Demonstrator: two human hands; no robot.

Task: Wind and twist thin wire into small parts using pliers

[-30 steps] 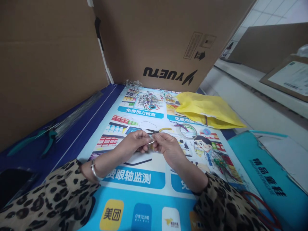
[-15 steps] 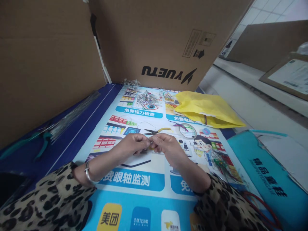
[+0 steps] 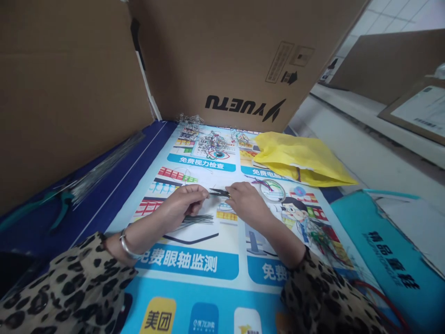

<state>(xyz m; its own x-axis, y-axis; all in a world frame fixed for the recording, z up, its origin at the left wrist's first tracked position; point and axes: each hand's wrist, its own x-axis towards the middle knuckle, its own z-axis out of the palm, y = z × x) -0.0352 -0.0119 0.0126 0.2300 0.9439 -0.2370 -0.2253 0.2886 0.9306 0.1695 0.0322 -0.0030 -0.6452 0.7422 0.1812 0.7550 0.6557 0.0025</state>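
My right hand grips a pair of pliers with dark pointed jaws; the fingers cover most of its handles. The jaws point left, toward the fingertips of my left hand. That hand is closed in a pinch, and whatever thin piece it may hold is too small to make out. Beneath the left hand, a bundle of thin dark wires lies on the printed mat. Right of the pliers are a clear ring-shaped roll and some purple strands.
Tangled wire pieces lie toward the back. A yellow bag and a turquoise box are on the right. On the left lie long thin wires and teal-handled pliers. Large cardboard panels stand behind.
My right hand has left the fingertips of the left and taken hold of the pliers that lay on the mat. The left hand stays nearly in place, still pinched.
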